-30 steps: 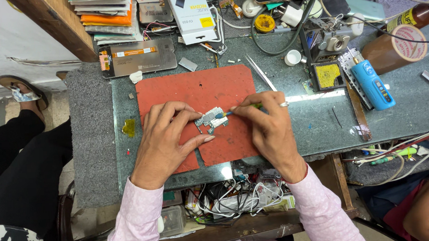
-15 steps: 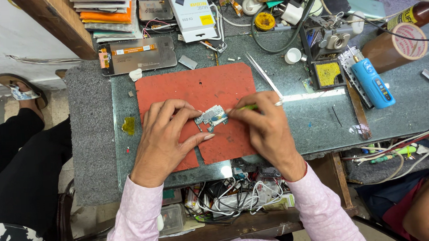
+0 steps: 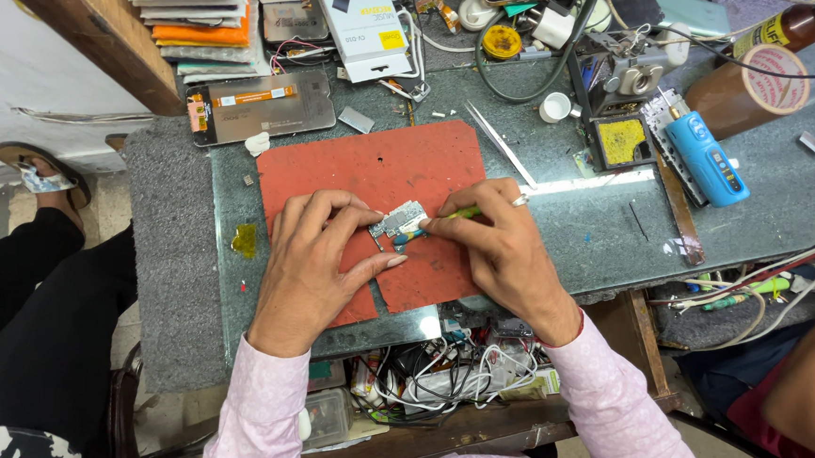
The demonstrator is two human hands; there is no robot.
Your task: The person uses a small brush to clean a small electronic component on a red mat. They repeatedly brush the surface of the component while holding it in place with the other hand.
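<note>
Two hands meet over a small circuit board (image 3: 398,222) on a red mat (image 3: 366,170). Left hand (image 3: 315,253) pins its left end; right hand (image 3: 493,243) grips a green-handled tool (image 3: 445,218) pointing leftward at it. Tweezers (image 3: 501,145) lie beyond on the counter (image 3: 559,239).

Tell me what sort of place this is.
Probably a phone repair bench: the left hand steadies a small circuit board on a red work mat, beside tweezers and an opened phone.

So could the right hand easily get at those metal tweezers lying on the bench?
Probably yes: the tweezers lie bare just beyond the right hand, nothing between, though it already holds a green tool.
</note>
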